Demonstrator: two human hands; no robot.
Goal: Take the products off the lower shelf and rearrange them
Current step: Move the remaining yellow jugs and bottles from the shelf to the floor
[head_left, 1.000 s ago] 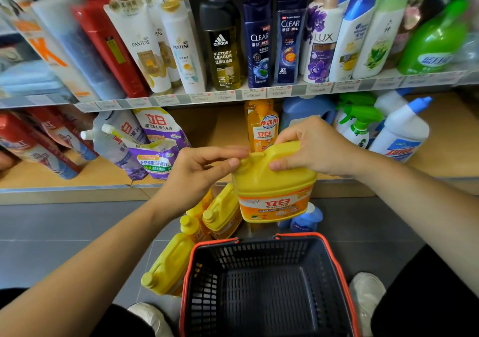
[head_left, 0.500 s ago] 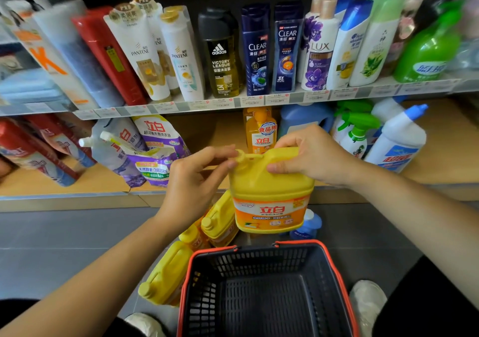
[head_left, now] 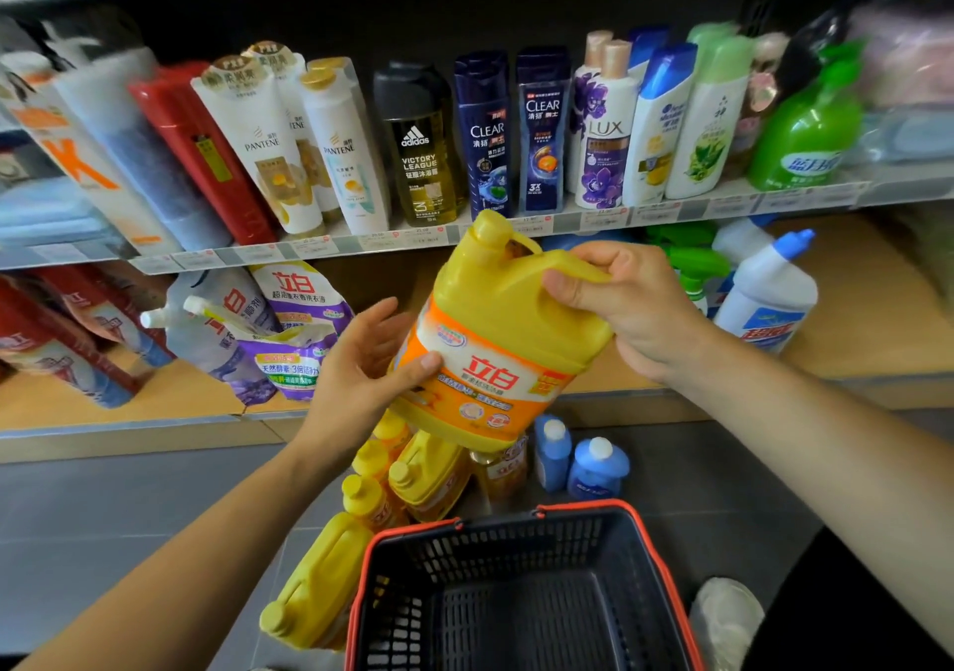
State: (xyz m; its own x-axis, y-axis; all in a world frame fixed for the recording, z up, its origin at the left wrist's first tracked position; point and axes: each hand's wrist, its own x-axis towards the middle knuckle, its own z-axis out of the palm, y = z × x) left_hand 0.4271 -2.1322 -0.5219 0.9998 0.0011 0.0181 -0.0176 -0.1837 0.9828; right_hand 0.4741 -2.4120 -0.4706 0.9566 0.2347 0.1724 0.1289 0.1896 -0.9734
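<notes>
1. The right grip (head_left: 635, 304) is closed round the handle of the yellow jug (head_left: 495, 330), with the fingers curled over the handle's top.
2. The left grip (head_left: 361, 361) holds the jug's lower left side, the thumb pressed on the orange label and the fingers laid behind the body.
3. The jug is held in the air, slightly tilted with its cap uppermost, in front of the lower shelf (head_left: 877, 330) and touching neither shelf nor floor.
4. Below it, yellow bottles (head_left: 428, 479) and two blue bottles (head_left: 593, 469) are seen on the floor, just beyond a black basket (head_left: 578, 506) with a red rim.
5. On the lower shelf, refill pouches (head_left: 294, 319) are leaned at the left and a white bottle (head_left: 769, 288) with a blue cap is placed at the right.
</notes>
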